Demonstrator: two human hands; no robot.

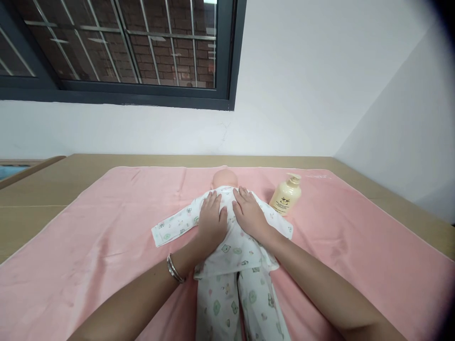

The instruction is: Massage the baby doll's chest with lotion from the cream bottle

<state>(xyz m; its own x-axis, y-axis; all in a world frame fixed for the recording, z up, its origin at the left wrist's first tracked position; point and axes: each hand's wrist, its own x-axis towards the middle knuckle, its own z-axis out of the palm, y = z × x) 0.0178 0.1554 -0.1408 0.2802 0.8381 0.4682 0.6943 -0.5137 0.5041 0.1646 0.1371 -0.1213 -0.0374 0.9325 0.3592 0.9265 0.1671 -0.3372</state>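
A baby doll [225, 178] lies stretched out with its head toward the wall, and its face is not visible. It wears a white printed top [234, 248] and matching trousers [218, 303], with the sleeves spread to both sides. My left hand [212, 218] rests flat on the left upper part of the top, fingers stretched out. On the right upper part lies my right hand [249, 213], likewise flat and holding nothing. A silver bangle [174, 269] circles my left wrist. Just beyond the right sleeve is a pale yellow pump bottle [286, 195].
A pink cloth [117, 237] with some creases covers much of the wooden table [42, 208]. Behind it rises a white wall [284, 94], with a dark-framed, barred window [142, 47] at upper left.
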